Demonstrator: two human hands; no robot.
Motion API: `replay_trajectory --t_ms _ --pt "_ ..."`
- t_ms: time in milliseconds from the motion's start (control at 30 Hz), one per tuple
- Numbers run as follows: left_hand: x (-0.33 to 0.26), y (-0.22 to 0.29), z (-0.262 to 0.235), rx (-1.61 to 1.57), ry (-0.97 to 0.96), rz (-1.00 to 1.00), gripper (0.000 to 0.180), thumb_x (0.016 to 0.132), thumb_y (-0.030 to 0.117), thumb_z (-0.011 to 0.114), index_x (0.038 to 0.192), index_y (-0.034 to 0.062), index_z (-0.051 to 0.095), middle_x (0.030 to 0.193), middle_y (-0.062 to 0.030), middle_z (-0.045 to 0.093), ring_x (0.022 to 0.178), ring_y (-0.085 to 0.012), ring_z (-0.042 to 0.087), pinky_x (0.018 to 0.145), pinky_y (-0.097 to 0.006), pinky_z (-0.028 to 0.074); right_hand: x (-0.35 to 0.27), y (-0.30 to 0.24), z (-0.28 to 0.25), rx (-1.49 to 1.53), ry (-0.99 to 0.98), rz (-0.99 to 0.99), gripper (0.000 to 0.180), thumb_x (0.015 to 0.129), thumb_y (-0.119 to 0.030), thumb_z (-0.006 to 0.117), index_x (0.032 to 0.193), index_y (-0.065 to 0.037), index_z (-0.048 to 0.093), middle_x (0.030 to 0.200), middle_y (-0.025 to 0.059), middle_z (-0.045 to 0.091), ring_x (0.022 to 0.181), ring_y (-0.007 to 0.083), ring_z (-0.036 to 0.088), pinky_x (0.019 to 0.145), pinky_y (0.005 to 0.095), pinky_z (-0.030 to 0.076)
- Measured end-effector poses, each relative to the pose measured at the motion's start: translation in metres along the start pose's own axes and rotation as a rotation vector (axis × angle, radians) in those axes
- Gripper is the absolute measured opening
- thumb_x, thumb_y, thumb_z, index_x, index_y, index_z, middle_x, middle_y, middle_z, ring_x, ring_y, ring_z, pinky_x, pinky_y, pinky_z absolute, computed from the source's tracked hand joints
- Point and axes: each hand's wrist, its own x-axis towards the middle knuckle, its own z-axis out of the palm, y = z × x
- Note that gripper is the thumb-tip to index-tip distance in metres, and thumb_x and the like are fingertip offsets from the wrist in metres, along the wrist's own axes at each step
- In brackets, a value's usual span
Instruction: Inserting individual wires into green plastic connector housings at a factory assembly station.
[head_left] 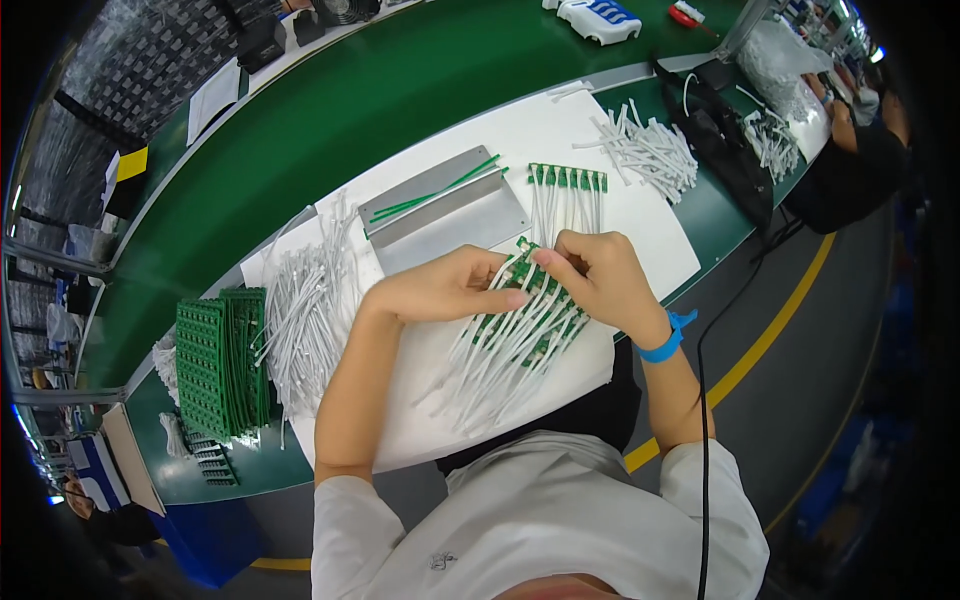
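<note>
Between my hands is a green circuit board panel (533, 345) with many white cables (510, 330) hanging off it toward me. My left hand (455, 285) is closed on the panel's left side, its thumb lying over the cables. At the upper edge, my right hand (600, 278) pinches a white cable close to the board, with a blue wrist strap (668, 337) on that arm. Just beyond it lies a strip of small green boards (568, 178) with white cables attached. Left of my left hand spreads a heap of loose white cables (315, 320).
A grey metal fixture (450, 215) with green strips on it sits behind my hands on the white sheet (650, 240). Stacked green panels (222, 365) stand at left. More white cables (648, 152) and a black bag (725, 150) lie right. A black cord (705, 400) passes my right arm.
</note>
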Motion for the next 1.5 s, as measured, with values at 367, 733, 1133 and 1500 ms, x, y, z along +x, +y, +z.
replay_trajectory --t_ms 367,733,1133,1500 --pt "0.002 -0.001 0.005 0.157 0.052 0.022 0.024 0.095 0.018 0.076 0.108 -0.0022 0.071 0.092 0.0011 0.071 0.082 -0.0034 0.058 0.073 -0.024 0.050 -0.006 0.017 0.015 0.416 -0.121 0.107 0.040 0.108 -0.027 0.055 0.084 0.004 0.064 0.057 0.0072 0.049 0.055 0.0102 0.040 0.051 0.0311 0.037" --pt "0.008 -0.012 -0.009 0.307 -0.074 -0.095 0.031 0.095 0.018 0.076 0.116 -0.0029 0.069 0.101 -0.0023 0.072 0.092 -0.0072 0.058 0.085 -0.026 0.050 -0.007 0.027 0.031 0.791 -0.275 0.300 0.055 0.111 -0.039 0.048 0.078 0.003 0.063 0.065 -0.0035 0.055 0.063 0.0040 0.042 0.056 0.0247 0.039" --pt "0.005 -0.019 -0.018 -0.163 -0.076 -0.130 0.054 0.106 0.040 0.058 0.141 -0.0006 0.056 0.119 -0.0088 0.069 0.097 -0.0119 0.066 0.085 -0.027 0.057 -0.013 0.004 -0.046 0.339 -0.050 -0.196 0.029 0.091 -0.013 0.074 0.069 0.002 0.064 0.052 0.0074 0.049 0.044 0.0143 0.043 0.045 0.0290 0.032" --pt "0.036 -0.064 0.026 0.179 0.057 0.156 0.017 0.092 0.002 0.070 0.109 -0.0026 0.069 0.076 0.0022 0.062 0.068 -0.0044 0.050 0.061 -0.025 0.044 -0.017 -0.017 -0.022 0.440 -0.196 -0.331 0.023 0.084 -0.018 0.083 0.074 -0.002 0.069 0.057 0.0079 0.056 0.048 0.0223 0.053 0.047 0.0328 0.038"
